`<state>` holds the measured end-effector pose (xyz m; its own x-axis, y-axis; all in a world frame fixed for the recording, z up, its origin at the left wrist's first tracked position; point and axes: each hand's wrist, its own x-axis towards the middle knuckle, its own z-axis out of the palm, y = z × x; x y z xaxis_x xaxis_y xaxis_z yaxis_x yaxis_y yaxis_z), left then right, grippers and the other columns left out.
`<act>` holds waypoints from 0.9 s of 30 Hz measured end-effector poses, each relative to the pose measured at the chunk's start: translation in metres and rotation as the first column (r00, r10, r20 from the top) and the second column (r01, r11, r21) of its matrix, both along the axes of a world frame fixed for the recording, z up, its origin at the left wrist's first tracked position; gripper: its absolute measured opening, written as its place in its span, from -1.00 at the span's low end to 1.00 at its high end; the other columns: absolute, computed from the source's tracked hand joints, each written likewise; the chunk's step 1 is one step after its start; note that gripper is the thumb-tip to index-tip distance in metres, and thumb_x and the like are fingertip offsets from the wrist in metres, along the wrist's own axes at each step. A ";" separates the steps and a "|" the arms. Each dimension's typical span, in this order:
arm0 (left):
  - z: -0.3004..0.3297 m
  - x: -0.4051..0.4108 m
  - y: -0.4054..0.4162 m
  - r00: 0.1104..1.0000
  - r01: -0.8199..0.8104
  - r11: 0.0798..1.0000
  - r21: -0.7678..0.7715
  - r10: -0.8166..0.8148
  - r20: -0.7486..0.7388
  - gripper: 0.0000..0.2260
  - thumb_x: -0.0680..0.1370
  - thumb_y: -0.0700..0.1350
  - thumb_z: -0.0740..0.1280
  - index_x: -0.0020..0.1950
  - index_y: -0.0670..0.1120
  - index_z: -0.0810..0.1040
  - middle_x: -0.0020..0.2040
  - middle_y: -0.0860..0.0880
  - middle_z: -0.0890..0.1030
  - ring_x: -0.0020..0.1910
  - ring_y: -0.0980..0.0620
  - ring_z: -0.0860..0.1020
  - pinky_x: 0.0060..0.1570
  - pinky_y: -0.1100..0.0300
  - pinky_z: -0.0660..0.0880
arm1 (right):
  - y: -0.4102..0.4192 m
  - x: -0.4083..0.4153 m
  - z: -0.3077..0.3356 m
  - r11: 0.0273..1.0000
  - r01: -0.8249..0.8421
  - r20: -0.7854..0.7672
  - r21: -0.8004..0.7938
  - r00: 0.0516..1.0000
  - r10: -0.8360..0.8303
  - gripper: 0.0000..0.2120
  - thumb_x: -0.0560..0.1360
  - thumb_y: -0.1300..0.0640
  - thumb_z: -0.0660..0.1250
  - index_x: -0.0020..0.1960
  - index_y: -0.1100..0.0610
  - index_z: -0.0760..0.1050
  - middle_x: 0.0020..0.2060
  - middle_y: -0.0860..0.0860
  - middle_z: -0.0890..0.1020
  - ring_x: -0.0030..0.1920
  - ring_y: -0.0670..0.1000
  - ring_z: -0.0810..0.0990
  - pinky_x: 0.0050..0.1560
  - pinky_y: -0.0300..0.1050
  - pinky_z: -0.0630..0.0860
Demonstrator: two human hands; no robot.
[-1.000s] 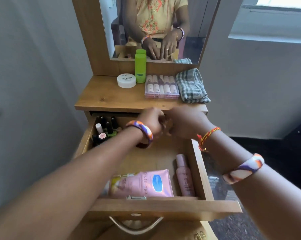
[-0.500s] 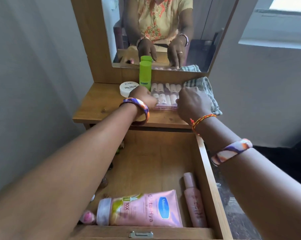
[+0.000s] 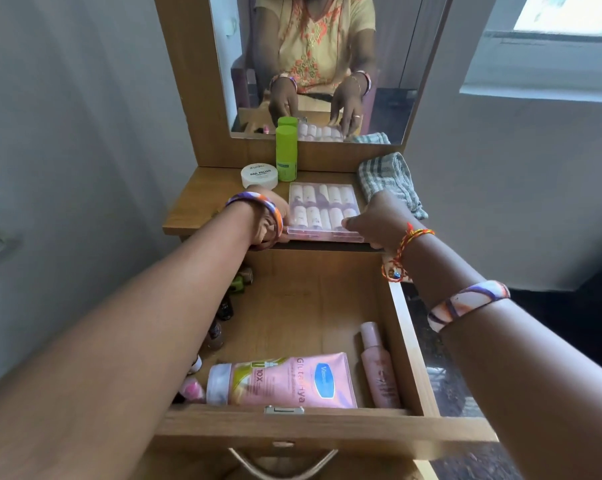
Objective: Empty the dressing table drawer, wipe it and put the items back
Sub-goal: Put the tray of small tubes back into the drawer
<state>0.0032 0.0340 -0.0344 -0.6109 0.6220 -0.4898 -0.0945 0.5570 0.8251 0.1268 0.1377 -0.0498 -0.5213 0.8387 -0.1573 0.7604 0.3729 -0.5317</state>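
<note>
A clear pink case of small bottles (image 3: 323, 211) lies at the front edge of the dressing table top (image 3: 202, 202). My left hand (image 3: 270, 223) grips its left side and my right hand (image 3: 375, 220) grips its right side. Below, the wooden drawer (image 3: 407, 341) is pulled open. It holds a pink lotion tube (image 3: 285, 379), a slim pink bottle (image 3: 379, 367) and several nail polish bottles (image 3: 223, 313) along its left side, partly hidden by my left arm. A folded checked cloth (image 3: 389, 180) lies at the right of the top.
A white nail polish remover tub (image 3: 259, 175) and a green cylinder bottle (image 3: 286, 154) stand at the back of the top, under the mirror (image 3: 396, 64). Grey walls stand close on both sides. A metal handle (image 3: 282, 469) hangs from the drawer front.
Both hands rose from the drawer to the table top and took hold of the pink case. The case has slid toward the front edge of the top.
</note>
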 end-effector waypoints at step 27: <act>-0.052 0.034 -0.083 0.888 0.318 0.841 -0.438 -0.426 -0.173 -0.69 0.57 -0.20 0.27 0.29 -0.27 0.48 0.24 -0.20 0.55 0.26 -0.17 0.51 0.10 0.13 0.47 | -0.060 0.055 -0.042 0.699 -0.059 -0.043 -0.713 0.998 0.041 -0.81 0.55 0.31 0.23 -0.23 0.33 0.44 -0.57 0.11 0.58 -0.64 -0.08 0.56 -0.53 -0.26 0.55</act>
<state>0.0376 -0.0490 -0.0869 -0.5074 0.6192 -0.5993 0.3669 0.7845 0.5000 0.1822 0.0778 -0.0917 -0.5702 0.4529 -0.6854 0.7364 -0.0879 -0.6708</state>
